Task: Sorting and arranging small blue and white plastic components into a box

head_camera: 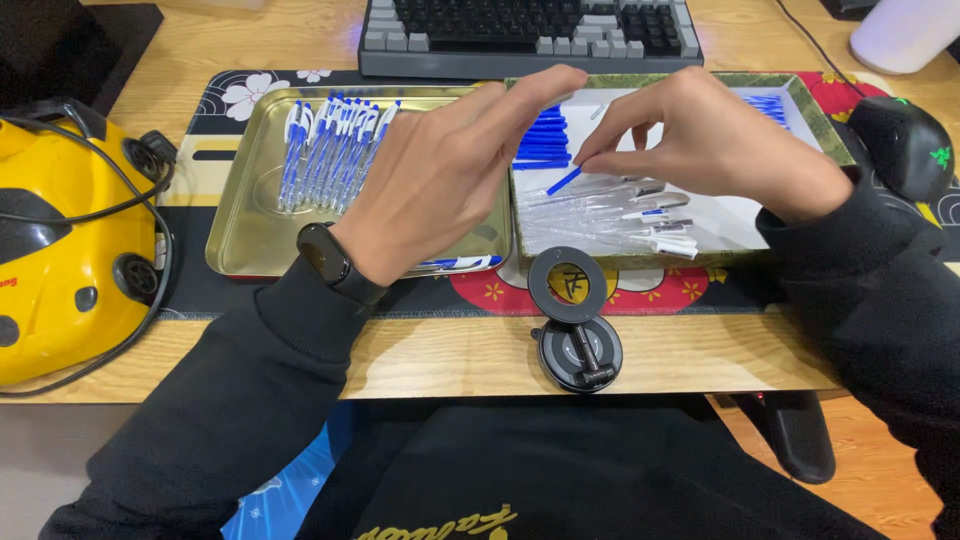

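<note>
Phone stand (575, 330) nearest | right hand (715, 140) grip pinches blue refill (563, 181) | left hand (450, 175) grip apart, hides tray (240, 230)

Gold tray (240, 235), blue-white pens (325, 150) (floral black mat (215, 100)).

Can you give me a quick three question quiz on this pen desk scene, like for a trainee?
1. True or false: the gold metal tray holds a row of blue and white pens.
2. What does the right hand pinch? A. a blue pen part B. a coin C. a key
3. Fill in: the left hand, open and holding nothing, has a black ____ on its wrist.

Key: 1 true. 2 A. 3 band.
</note>
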